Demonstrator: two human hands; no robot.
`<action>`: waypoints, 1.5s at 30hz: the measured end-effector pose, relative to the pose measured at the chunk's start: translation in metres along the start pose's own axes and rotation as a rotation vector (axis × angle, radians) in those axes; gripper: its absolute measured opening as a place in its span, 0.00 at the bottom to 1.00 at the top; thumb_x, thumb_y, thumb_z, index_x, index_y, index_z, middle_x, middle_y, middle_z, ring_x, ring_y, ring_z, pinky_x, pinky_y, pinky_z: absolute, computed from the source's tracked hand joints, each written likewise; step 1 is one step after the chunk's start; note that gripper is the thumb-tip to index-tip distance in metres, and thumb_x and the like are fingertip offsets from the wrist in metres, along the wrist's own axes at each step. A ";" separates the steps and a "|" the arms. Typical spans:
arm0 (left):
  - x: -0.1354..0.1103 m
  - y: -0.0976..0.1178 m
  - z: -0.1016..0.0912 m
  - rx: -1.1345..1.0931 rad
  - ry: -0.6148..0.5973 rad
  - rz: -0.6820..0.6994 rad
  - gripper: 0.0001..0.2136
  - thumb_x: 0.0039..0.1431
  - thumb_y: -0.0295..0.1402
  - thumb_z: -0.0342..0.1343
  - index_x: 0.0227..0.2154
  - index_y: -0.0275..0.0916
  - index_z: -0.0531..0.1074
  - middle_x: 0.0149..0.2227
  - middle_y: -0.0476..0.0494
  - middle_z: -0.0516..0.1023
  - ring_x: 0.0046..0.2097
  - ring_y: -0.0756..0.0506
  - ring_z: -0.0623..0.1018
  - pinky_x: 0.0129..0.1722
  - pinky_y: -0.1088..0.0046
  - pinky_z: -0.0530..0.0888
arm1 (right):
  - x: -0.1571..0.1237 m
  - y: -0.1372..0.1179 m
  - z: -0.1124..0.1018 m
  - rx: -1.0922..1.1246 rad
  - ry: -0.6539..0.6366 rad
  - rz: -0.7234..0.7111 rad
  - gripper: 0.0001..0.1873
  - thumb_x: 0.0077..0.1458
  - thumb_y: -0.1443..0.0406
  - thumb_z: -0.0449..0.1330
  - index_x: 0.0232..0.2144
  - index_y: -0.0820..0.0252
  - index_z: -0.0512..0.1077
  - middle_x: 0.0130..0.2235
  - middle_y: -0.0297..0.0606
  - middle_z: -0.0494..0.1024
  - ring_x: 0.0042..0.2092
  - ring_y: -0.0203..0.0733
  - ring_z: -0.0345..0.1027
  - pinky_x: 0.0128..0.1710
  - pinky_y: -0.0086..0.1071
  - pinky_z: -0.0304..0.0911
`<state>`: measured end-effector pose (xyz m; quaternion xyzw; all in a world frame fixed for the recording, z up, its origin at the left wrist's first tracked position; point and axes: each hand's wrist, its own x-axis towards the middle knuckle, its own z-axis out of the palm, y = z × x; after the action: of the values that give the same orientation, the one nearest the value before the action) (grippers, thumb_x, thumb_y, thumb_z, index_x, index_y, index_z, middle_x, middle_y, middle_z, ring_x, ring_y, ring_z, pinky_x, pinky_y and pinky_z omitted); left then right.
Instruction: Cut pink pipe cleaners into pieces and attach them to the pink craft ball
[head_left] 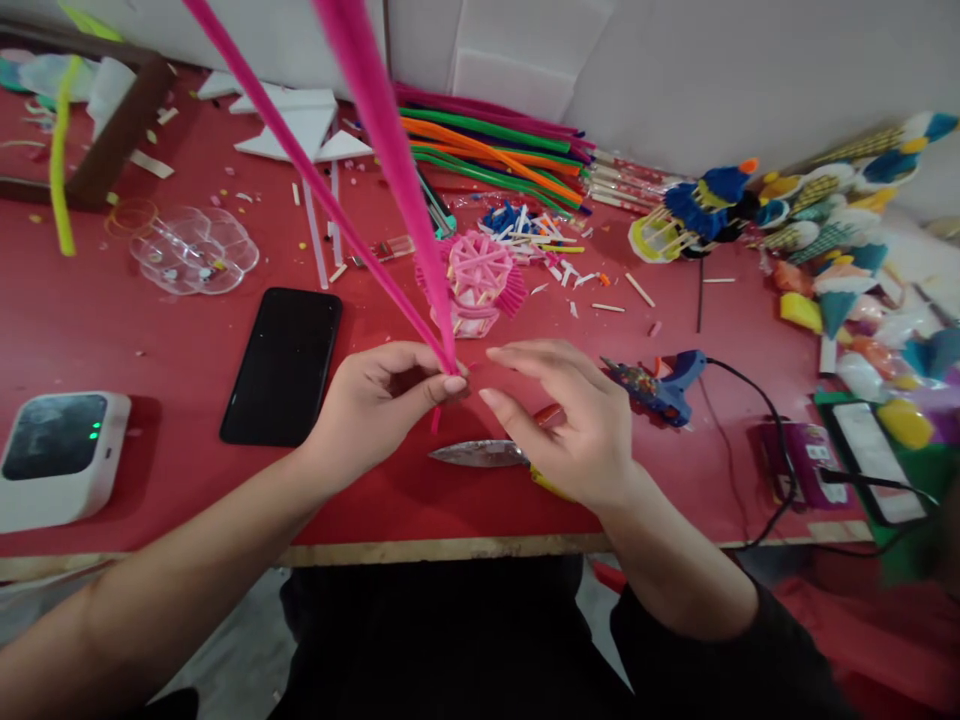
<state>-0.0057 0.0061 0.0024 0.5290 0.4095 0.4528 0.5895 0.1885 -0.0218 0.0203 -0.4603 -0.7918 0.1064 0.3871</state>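
Observation:
Two long magenta pipe cleaners (375, 150) meet at their lower ends between the thumb and fingers of my left hand (390, 395). They rise from that pinch toward the upper left, and a short tail hangs below it. Close on the right, my right hand (570, 420) has its thumb and fingers apart with nothing between them. Behind the hands stands a pink craft piece (480, 280) with ribbed sides and a crisscross top. A pair of scissors (480, 454) lies on the table, its handles partly hidden by my right hand.
A black phone (281, 365) lies left, near a white device (64, 455) and a clear flower-shaped tray (196, 252). Coloured pipe cleaners (495, 150) are piled at the back. To the right are a blue glue gun (660, 388), its cord, a purple box (799, 462) and several small figures.

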 end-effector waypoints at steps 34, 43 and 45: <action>-0.005 0.011 -0.002 0.148 -0.108 0.042 0.13 0.53 0.26 0.67 0.42 0.43 0.82 0.39 0.46 0.84 0.27 0.55 0.76 0.21 0.85 0.70 | -0.042 0.052 -0.091 -0.030 -0.910 0.363 0.22 0.57 0.47 0.58 0.25 0.56 0.60 0.24 0.30 0.64 0.25 0.35 0.56 0.25 0.30 0.50; -0.006 0.007 0.000 0.078 -0.208 0.000 0.12 0.52 0.28 0.68 0.41 0.44 0.83 0.31 0.48 0.83 0.26 0.53 0.77 0.22 0.83 0.71 | -0.024 0.044 -0.101 0.130 -1.038 0.486 0.28 0.56 0.39 0.54 0.24 0.55 0.57 0.23 0.27 0.58 0.25 0.33 0.49 0.24 0.31 0.43; -0.006 0.007 0.000 0.081 -0.233 -0.037 0.12 0.52 0.28 0.68 0.41 0.43 0.83 0.27 0.48 0.82 0.26 0.52 0.77 0.22 0.82 0.71 | -0.021 0.043 -0.100 0.155 -1.074 0.506 0.28 0.56 0.39 0.54 0.24 0.55 0.57 0.23 0.27 0.59 0.25 0.33 0.49 0.24 0.31 0.43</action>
<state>-0.0080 0.0008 0.0090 0.5937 0.3658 0.3603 0.6196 0.2935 -0.0334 0.0545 -0.4868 -0.7326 0.4703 -0.0721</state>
